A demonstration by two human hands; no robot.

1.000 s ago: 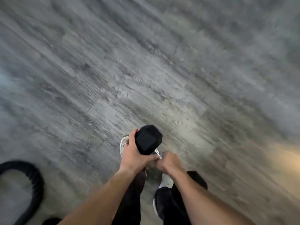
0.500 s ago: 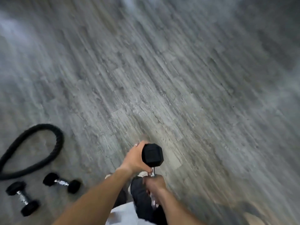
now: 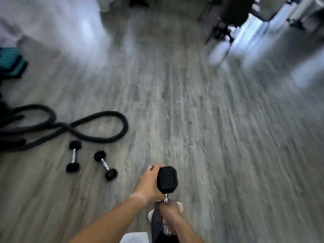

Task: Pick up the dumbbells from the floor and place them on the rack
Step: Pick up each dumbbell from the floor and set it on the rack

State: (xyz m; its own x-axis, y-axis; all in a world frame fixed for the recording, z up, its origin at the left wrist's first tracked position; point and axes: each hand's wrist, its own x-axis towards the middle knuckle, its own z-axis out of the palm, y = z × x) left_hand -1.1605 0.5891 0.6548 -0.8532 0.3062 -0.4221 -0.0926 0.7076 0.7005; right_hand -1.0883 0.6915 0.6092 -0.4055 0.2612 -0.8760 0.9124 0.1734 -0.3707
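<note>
black hex dumbbell (image 3: pixel 167 179), chrome handle, held upright.

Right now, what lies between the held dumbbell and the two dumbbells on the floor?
Head view: only the left hand and bare floor separate held dumbbell from the two dumbbells.

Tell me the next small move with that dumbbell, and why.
Probably carry it onward to the rack. The left hand cups the upper head of the held dumbbell, the right hand grips its handle, so it is secure. No rack is clearly visible; two small dumbbells lie on the floor.
</note>
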